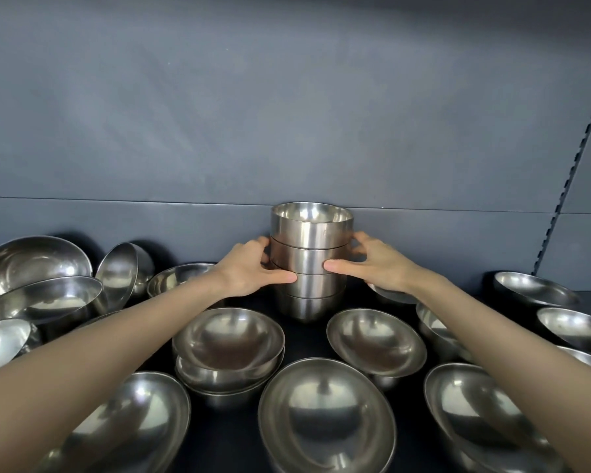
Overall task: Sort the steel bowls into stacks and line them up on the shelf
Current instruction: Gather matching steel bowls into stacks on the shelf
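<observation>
Both hands clasped on the back stack

From my remote seat the largest thing is the flat grey back panel (pixel 287 114), rising directly behind the tall stack of straight-sided steel bowls (pixel 310 233). The stack seems to stand on the dark shelf board (pixel 306 339), which spreads forward from it. I judge it sits tight against the panel so the first of the line starts at the back and leaves room in front.

Loose wide round steel bowls (pixel 326 418) lie in front of the stack and on both sides of it, most of them unsorted. A low nest of shallow steel bowls (pixel 228 349) sits just in front of the stack and to its left, so it looks like a second pile under way.

The left hand (pixel 249 268) grips the stack's left side, thumb across the front and fingers curled round the back. The right hand (pixel 381 264) mirrors it on the right side. Both hands are opened no wider than the stack, pressing inward at mid-height. I take this as steadying and squaring the nested bowls so they don't lean
</observation>
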### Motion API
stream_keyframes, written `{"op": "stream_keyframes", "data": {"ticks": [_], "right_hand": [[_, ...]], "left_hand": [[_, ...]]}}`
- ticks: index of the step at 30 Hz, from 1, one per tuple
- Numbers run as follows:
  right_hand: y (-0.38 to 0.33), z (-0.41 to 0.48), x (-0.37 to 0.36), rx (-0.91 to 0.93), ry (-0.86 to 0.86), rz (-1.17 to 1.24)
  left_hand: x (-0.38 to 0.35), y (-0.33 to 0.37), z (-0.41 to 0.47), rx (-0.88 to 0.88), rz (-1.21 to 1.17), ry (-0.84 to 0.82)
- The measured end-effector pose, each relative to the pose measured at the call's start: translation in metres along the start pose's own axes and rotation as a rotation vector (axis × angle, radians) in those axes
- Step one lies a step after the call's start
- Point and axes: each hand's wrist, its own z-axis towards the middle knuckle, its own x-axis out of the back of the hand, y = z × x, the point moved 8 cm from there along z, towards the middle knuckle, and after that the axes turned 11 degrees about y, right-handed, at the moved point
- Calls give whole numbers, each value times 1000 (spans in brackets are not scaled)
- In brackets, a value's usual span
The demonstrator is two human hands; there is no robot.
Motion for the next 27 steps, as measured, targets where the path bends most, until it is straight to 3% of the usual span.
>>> {"op": "stream_keyframes", "data": {"ticks": [5,10,18,27], "right_hand": [[-5,-9,10,75,36,-217],[-15,-30,27,112,26,-384],[-32,-94,68,193,50,-418],[-14,-190,89,275,57,-377]], "left_hand": [[16,15,-9,-57,450,68],[25,57,-32,-196,591,38],[21,122,-90,-336,572,26],[-4,141,-191,-200,411,87]]}}
